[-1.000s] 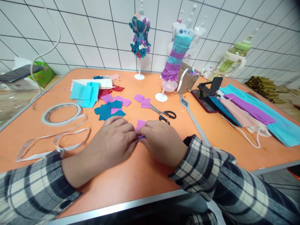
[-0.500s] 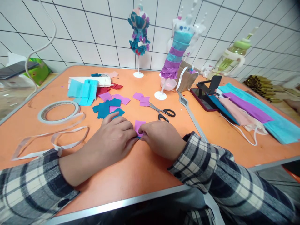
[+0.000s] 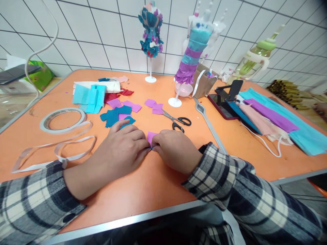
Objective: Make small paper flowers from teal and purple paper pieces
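From afar, on the head view, I watch the left hand (image 3: 125, 145) and right hand (image 3: 176, 149), fingertips narrowed together, pinching a purple piece (image 3: 151, 136) near-left of the scissors (image 3: 178, 123). Less blue edging (image 3: 151, 148) shows between them than a second ago, suggesting a tighter fold.

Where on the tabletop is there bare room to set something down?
Bare: between left hand, right hand and the table's front edge; between the grey strip, phone and right sleeve. Crowded: beyond the left hand, with teal scraps and purple scraps.
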The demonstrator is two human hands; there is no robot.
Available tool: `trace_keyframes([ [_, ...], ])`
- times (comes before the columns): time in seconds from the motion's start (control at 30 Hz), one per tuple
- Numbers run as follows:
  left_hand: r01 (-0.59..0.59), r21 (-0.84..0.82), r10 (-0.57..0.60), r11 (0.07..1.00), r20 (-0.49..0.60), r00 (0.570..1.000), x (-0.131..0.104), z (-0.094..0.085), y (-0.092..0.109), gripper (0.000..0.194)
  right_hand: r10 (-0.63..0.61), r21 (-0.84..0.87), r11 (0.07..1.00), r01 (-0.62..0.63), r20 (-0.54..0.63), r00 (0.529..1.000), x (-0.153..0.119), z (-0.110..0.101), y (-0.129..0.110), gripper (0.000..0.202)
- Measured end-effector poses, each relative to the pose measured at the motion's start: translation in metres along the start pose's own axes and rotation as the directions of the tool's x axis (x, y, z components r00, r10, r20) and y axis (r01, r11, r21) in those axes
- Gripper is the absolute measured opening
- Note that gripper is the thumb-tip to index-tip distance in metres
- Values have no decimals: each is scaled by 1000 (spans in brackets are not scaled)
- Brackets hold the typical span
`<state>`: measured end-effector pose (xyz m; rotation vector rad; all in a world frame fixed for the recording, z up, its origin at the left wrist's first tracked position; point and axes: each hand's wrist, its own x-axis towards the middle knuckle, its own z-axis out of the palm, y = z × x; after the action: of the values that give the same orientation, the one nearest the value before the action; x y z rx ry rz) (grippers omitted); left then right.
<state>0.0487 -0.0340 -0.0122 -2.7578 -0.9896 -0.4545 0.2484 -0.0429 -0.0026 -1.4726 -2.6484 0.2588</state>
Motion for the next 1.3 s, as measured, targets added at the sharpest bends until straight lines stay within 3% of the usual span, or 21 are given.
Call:
trace_keyframes([
  [0.4,2,19,-2,1000,-12,1000,0,0,-1,29,-29,7,1000,29,2,1000,2,1,3,23],
  [0.67,2,39,-1,999,-12,1000,1,-1,1,30,17,68,998,-15,-35,999,0,6,4,18],
  [0.93,-18,13,18,1000,-38,999,0,1,-3,27,-111,39,993,111,-2,994,4,1,9,20],
  [1.03,-29,18,30,999,-31,999,0,1,-3,28,-80,47,996,82,-39,996,2,2,8,17],
  [1.13,-31,20,32,999,-31,999,1,0,-3,29,-36,-7,999,36,-85,996,-1,3,5,17],
  [1.3,-17,-8,17,1000,-38,999,1,-1,-1,28,-66,-122,991,53,-102,993,-4,2,-1,24],
])
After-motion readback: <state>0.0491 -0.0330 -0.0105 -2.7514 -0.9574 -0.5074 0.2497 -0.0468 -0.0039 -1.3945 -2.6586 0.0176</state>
